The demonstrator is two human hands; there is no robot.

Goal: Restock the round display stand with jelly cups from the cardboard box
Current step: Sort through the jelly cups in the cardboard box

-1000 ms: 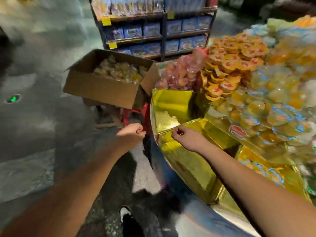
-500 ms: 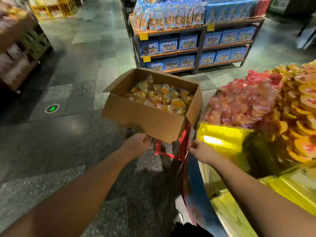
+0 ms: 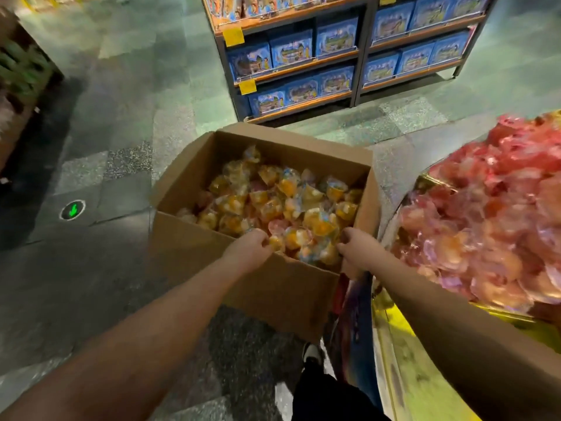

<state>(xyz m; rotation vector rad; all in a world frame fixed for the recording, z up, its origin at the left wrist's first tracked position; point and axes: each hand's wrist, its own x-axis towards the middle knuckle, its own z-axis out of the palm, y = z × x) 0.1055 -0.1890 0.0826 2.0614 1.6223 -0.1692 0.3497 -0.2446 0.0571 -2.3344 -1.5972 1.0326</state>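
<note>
Both hands are down at the near edge of the cardboard box (image 3: 273, 287), which sits open just left of the round display stand (image 3: 391, 354). The left hand (image 3: 247, 249) has its fingers (image 3: 261, 237) curled over the near rim, tips dipping into the pile of jelly cups (image 3: 285, 205), and it looks like they're closing on a cup or two, though honestly the blur makes it hard to say if anything's really pinched. The right hand (image 3: 353, 249) is at the box's near right corner, fingers bent inward toward the same pile; whether they've got hold of a cup can't be told from here. The cups right between the two sets of fingertips are orange and yellow ones in clear wrappers, heaped loosely and filling most of the box. Off beyond the right fingers, the stand is piled with pink and red cups (image 3: 491, 214) above a gold-lined rim. Past the box, further from the fingers, a shelf unit (image 3: 358, 56) holds rows of blue boxes. There's a green arrow marker (image 3: 72, 209) on the floor well to the left.
</note>
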